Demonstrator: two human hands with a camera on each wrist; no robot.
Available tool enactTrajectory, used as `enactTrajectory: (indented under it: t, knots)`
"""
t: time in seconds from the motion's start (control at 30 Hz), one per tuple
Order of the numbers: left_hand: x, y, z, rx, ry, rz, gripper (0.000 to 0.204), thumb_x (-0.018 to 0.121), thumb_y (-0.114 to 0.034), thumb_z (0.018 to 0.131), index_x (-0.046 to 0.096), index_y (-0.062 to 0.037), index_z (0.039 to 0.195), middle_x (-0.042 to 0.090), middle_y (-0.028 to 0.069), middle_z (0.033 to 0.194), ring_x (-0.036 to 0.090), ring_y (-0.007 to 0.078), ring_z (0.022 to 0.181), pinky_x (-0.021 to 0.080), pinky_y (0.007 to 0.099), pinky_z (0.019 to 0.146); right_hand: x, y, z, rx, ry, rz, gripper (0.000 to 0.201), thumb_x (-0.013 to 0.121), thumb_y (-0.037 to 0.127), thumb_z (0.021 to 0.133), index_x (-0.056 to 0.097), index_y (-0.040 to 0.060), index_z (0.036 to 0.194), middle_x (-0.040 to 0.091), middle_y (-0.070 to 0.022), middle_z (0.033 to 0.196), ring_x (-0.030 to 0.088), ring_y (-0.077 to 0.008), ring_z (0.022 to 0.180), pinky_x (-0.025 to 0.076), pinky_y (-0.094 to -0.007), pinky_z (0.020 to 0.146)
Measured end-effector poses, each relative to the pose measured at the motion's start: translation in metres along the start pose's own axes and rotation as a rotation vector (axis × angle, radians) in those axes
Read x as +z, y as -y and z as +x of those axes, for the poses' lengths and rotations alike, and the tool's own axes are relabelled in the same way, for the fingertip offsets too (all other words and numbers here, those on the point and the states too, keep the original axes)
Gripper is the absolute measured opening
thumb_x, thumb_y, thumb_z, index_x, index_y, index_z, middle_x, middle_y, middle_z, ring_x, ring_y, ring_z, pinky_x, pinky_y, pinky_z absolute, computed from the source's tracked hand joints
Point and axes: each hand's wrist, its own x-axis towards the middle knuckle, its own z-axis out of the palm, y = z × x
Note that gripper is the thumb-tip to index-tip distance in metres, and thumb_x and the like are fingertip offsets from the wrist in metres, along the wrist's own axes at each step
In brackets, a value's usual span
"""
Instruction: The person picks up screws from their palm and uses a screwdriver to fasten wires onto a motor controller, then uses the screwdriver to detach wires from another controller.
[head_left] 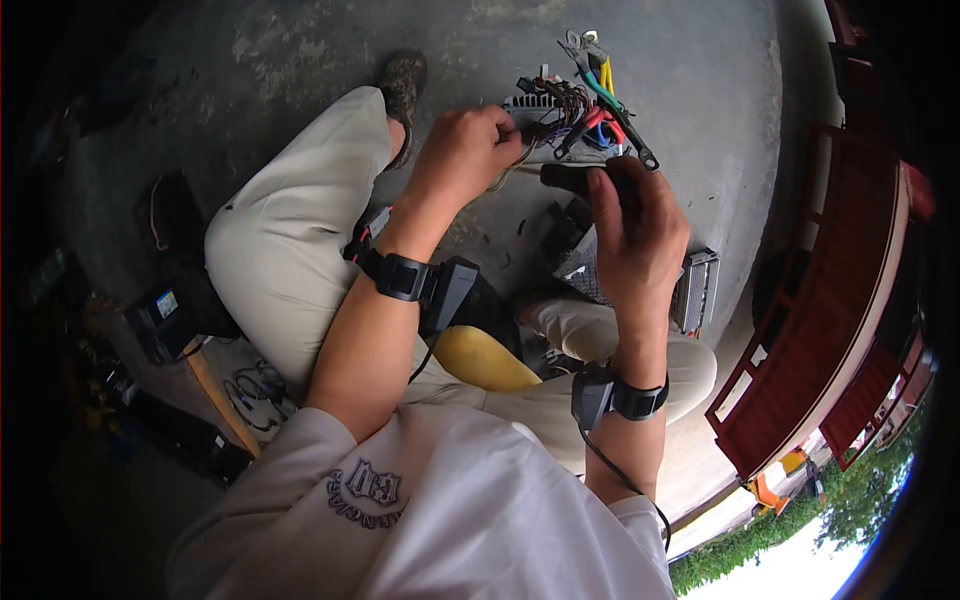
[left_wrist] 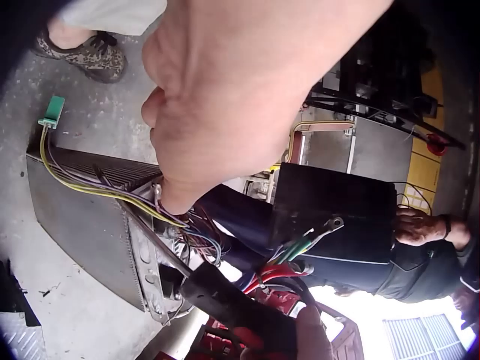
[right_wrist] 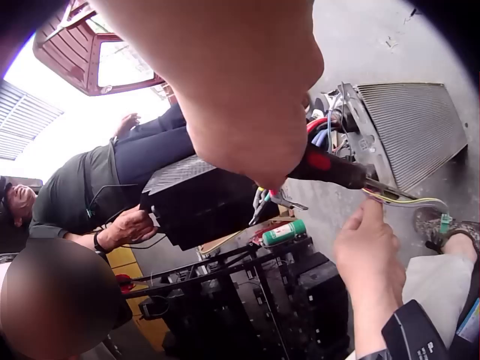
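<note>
In the head view my left hand [head_left: 465, 150] is at a bundle of thin wires, its fingertips pinching some of them. A yellow wire [left_wrist: 82, 186] runs from there to a green connector [left_wrist: 52, 111]. My right hand [head_left: 645, 225] grips a tool [right_wrist: 330, 166] with a black handle, a red patch and a straight metal shaft. The shaft points toward the left fingertips and overlaps the wires. Behind both hands a finned metal unit [right_wrist: 412, 124] stands on the floor. Thick red cables [left_wrist: 274, 276] and a green cable [head_left: 603, 92] with metal lugs rise beside it.
Another finned unit [head_left: 697, 290] lies right of my right wrist. A red metal frame [head_left: 800, 350] stands far right. Another person [right_wrist: 82, 180] has a hand by a black box [right_wrist: 199, 206]. A green cylinder [right_wrist: 285, 232] and dark equipment are nearby. A yellow seat [head_left: 485, 358] is beneath me.
</note>
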Motion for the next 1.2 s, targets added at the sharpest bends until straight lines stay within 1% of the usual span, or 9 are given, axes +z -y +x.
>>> enactTrajectory:
  t: [0.1, 0.23, 0.37, 0.5, 0.57, 0.77, 0.87, 1.1, 1.2]
  knots:
    - [0.005, 0.004, 0.002, 0.009, -0.031, -0.007, 0.019, 0.073, -0.017, 0.086, 0.071, -0.0005, 0.094, 0.062, 0.0109, 0.059, 0.060, 0.0195, 0.051, 0.046, 0.0345, 0.054, -0.002, 0.004, 0.001, -0.087, -0.023, -0.079, 0.024, 0.078, 0.019, 0.089, 0.067, 0.0008, 0.101, 0.070, -0.0163, 0.086, 0.071, -0.0321, 0.072, 0.053, -0.0380, 0.064]
    - [-0.001, -0.002, 0.000, -0.023, -0.025, -0.035, 0.019, 0.073, -0.018, 0.086, 0.071, -0.0010, 0.094, 0.059, 0.0082, 0.057, 0.054, 0.0156, 0.049, 0.042, 0.0335, 0.052, -0.007, -0.006, 0.004, -0.044, 0.296, -0.203, 0.025, 0.077, 0.020, 0.090, 0.067, 0.0003, 0.101, 0.070, -0.0166, 0.086, 0.071, -0.0333, 0.072, 0.054, -0.0396, 0.065]
    - [-0.001, -0.003, 0.000, -0.036, -0.045, -0.039, 0.018, 0.074, -0.018, 0.086, 0.072, -0.0015, 0.093, 0.058, 0.0066, 0.056, 0.051, 0.0135, 0.048, 0.040, 0.0318, 0.051, -0.002, 0.002, 0.005, 0.011, -0.058, 0.008, 0.024, 0.077, 0.019, 0.089, 0.067, -0.0009, 0.099, 0.071, -0.0167, 0.087, 0.071, -0.0329, 0.073, 0.054, -0.0394, 0.067]
    - [-0.001, 0.001, 0.004, 0.107, -0.162, -0.005, 0.017, 0.075, -0.017, 0.086, 0.072, -0.0014, 0.094, 0.054, 0.0053, 0.054, 0.047, 0.0100, 0.049, 0.039, 0.0302, 0.051, -0.007, -0.001, 0.005, -0.048, 0.122, -0.166, 0.021, 0.074, 0.016, 0.093, 0.068, -0.0018, 0.101, 0.070, -0.0142, 0.080, 0.067, -0.0218, 0.066, 0.051, -0.0313, 0.064]
    - [-0.011, -0.005, 0.003, -0.124, -0.117, -0.132, 0.018, 0.075, -0.017, 0.088, 0.073, -0.0013, 0.096, 0.051, 0.0015, 0.055, 0.044, 0.0066, 0.052, 0.038, 0.0272, 0.052, -0.009, 0.000, 0.002, -0.048, 0.141, -0.183, 0.021, 0.074, 0.016, 0.093, 0.068, -0.0011, 0.101, 0.070, -0.0146, 0.078, 0.068, -0.0218, 0.066, 0.051, -0.0318, 0.064]
    - [-0.007, 0.005, 0.006, -0.222, -0.159, -0.208, 0.019, 0.074, -0.019, 0.090, 0.074, -0.0020, 0.099, 0.049, -0.0049, 0.060, 0.041, 0.0039, 0.057, 0.037, 0.0245, 0.053, -0.026, 0.007, 0.010, 0.014, 0.373, -0.162, 0.020, 0.074, 0.016, 0.093, 0.068, -0.0017, 0.101, 0.070, -0.0150, 0.078, 0.068, -0.0216, 0.066, 0.052, -0.0319, 0.065]
    - [-0.006, 0.005, 0.007, -0.203, -0.191, -0.170, 0.019, 0.074, -0.020, 0.091, 0.075, -0.0030, 0.100, 0.048, -0.0054, 0.060, 0.041, 0.0036, 0.058, 0.036, 0.0244, 0.053, -0.018, 0.015, 0.010, 0.044, -0.034, -0.110, 0.023, 0.077, 0.017, 0.090, 0.067, -0.0028, 0.097, 0.069, -0.0189, 0.083, 0.069, -0.0326, 0.070, 0.053, -0.0384, 0.064]
    - [0.000, 0.017, 0.012, -0.223, -0.193, -0.234, 0.021, 0.073, -0.021, 0.092, 0.075, -0.0036, 0.102, 0.050, -0.0059, 0.062, 0.042, 0.0038, 0.059, 0.036, 0.0249, 0.054, -0.024, 0.001, 0.011, -0.064, 0.317, -0.104, 0.022, 0.077, 0.018, 0.090, 0.068, -0.0006, 0.099, 0.069, -0.0169, 0.081, 0.069, -0.0312, 0.067, 0.052, -0.0360, 0.062]
    - [0.001, 0.019, 0.013, -0.206, -0.214, -0.229, 0.023, 0.073, -0.022, 0.093, 0.075, -0.0027, 0.103, 0.051, -0.0066, 0.062, 0.042, 0.0032, 0.058, 0.036, 0.0243, 0.054, -0.015, 0.000, 0.010, 0.076, 0.002, -0.025, 0.023, 0.075, 0.016, 0.092, 0.066, -0.0015, 0.103, 0.069, -0.0158, 0.079, 0.068, -0.0294, 0.064, 0.050, -0.0342, 0.059]
